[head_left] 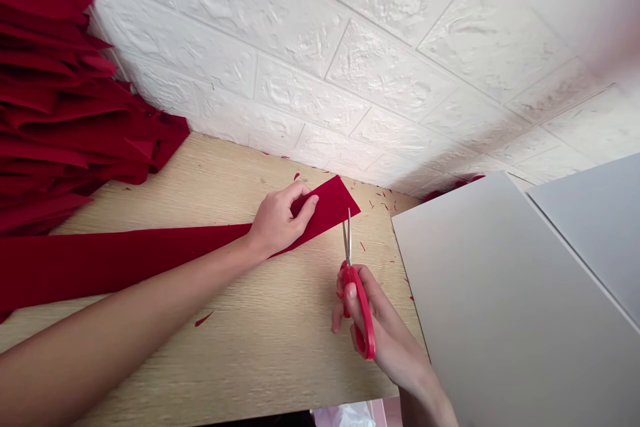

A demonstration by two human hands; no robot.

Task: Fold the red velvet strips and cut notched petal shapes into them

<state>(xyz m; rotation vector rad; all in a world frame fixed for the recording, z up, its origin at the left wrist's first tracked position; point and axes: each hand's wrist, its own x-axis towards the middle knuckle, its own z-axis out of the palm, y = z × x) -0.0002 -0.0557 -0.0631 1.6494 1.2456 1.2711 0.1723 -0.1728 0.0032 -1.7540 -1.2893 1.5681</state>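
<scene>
A long strip of red felt [125, 257] lies across the wooden table [260, 340] from the left edge to its pointed end near the wall. My left hand [280, 220] presses flat on the strip close to that end, fingers stretched out. My right hand [373, 323] grips red-handled scissors [353, 280] with its fingers through the loops. The blades point up towards the strip's lower edge, just right of my left hand, and look nearly closed.
A heap of folded red felt pieces [60, 100] fills the back left corner. A white brick-pattern wall [350, 60] runs behind the table. Grey boards [510, 307] cover the right side. Small red scraps [204, 319] dot the tabletop.
</scene>
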